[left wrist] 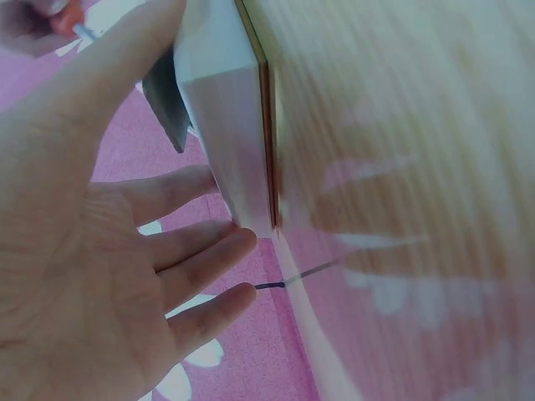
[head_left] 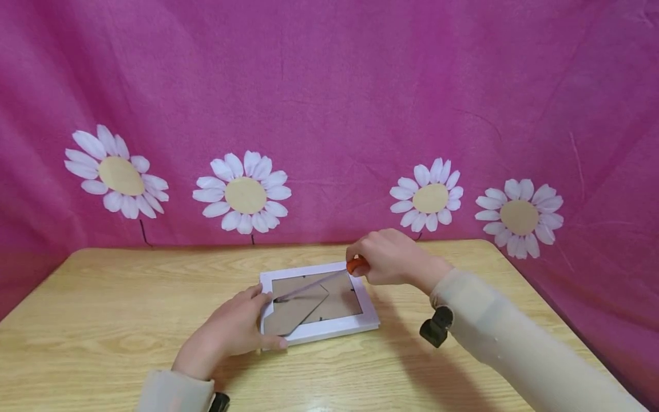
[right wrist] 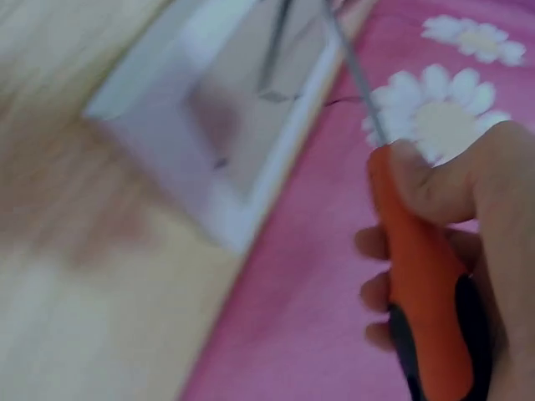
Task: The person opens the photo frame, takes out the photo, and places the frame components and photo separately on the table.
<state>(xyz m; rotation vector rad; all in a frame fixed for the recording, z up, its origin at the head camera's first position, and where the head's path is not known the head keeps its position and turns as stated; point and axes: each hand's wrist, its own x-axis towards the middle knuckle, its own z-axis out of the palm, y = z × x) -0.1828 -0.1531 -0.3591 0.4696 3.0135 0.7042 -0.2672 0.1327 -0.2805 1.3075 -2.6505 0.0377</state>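
A white picture frame (head_left: 334, 328) lies face down on the table, its brown backing board (head_left: 342, 297) and angled stand leg (head_left: 298, 313) upward. Small dark tabs show along the backing's edges. My left hand (head_left: 231, 327) holds the frame's left end, thumb at the near side and fingers toward the far corner. In my right hand (head_left: 388, 258) is a screwdriver; its orange and black handle (right wrist: 426, 276) is wrapped by the fingers, thumb near the shaft. The thin metal shaft (head_left: 314, 281) slants down leftward across the backing, its tip close to the inner left edge.
The wooden table (head_left: 128, 309) extends around the frame on all sides. Behind it hangs a pink cloth (head_left: 334, 114) with large white daisies. A black wrist strap mount (head_left: 436, 327) sits at the right sleeve.
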